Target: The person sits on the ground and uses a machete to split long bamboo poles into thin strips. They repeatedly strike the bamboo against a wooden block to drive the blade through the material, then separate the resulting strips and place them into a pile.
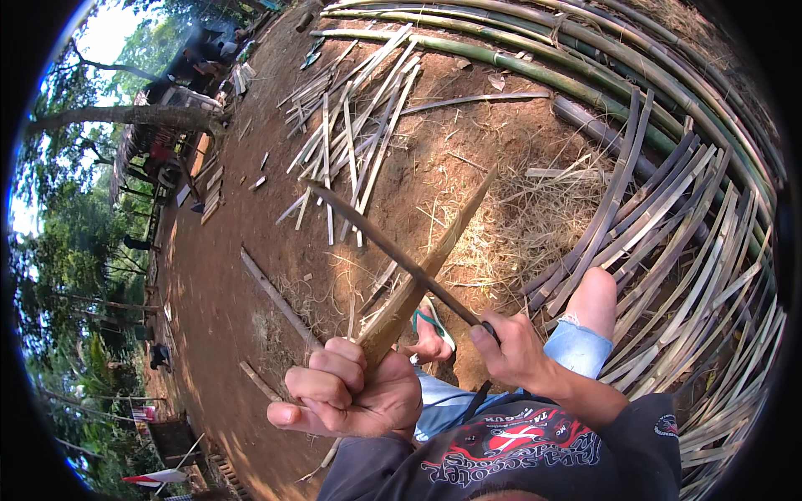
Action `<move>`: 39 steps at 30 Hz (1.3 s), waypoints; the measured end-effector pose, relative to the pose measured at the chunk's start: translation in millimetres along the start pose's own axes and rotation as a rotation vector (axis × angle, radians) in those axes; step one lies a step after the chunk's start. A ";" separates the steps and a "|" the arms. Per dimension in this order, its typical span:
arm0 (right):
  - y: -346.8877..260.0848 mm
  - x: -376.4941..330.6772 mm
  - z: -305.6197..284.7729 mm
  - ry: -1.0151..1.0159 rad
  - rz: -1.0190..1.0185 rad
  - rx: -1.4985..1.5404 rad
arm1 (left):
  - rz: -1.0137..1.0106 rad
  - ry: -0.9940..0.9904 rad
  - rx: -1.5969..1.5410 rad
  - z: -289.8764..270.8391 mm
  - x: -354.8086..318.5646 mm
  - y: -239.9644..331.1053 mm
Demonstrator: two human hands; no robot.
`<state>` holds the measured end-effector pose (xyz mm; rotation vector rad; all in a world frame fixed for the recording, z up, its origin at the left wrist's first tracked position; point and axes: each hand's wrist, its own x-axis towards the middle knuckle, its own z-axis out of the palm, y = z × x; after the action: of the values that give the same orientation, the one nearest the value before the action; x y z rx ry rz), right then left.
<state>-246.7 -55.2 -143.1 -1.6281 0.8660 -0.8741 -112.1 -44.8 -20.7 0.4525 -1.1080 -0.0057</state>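
Note:
My left hand [359,388] is closed around the thick lower end of a pale split piece of wood or bamboo [403,311], which narrows to a point away from me. In my right hand [511,346] is the handle of a long dark-bladed knife [372,234]. Its blade crosses over the stick near the middle and stretches out to the far left. Whether the edge is biting into the stick I cannot tell. Fingers of both hands are wrapped round what they hold.
Split bamboo strips [643,225] fan out on my right. A loose pile of pale strips [355,138] lies ahead on bare soil, with long green bamboo poles [501,60] behind. Shavings [535,213] cover the ground near my sandalled foot [433,334]. People and a shelter stand far left.

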 end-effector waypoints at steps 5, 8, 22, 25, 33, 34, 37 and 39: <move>53.6 11.8 4.1 0.080 -0.034 -0.043 | 0.039 0.002 -0.034 7.4 -4.0 -3.2; 65.6 22.6 0.7 0.084 0.076 -0.119 | 0.032 0.023 0.027 -2.5 1.8 -0.4; 58.1 21.4 4.3 0.003 0.022 0.020 | 0.076 0.076 -0.031 -12.8 -4.1 -3.1; 65.7 17.9 8.4 -0.046 -0.043 0.076 | 0.081 0.122 -0.079 -13.2 -5.1 -6.8; 84.0 32.1 -1.3 -0.058 0.056 0.016 | 0.185 0.152 0.074 -9.8 0.2 -14.7; 89.1 27.1 7.7 -0.063 -0.074 0.074 | 0.179 0.154 0.115 -8.4 2.5 -12.7; 157.3 48.3 8.1 0.035 0.120 -0.025 | 0.173 0.160 0.118 -12.3 3.0 -17.5; 214.1 69.8 -12.5 0.110 0.391 -0.099 | 0.153 0.154 0.103 -9.4 3.8 -15.4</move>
<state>-248.3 -162.7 -341.3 -1.4347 1.2706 -0.6565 -98.9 -56.3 -26.3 0.4514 -0.9916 0.2181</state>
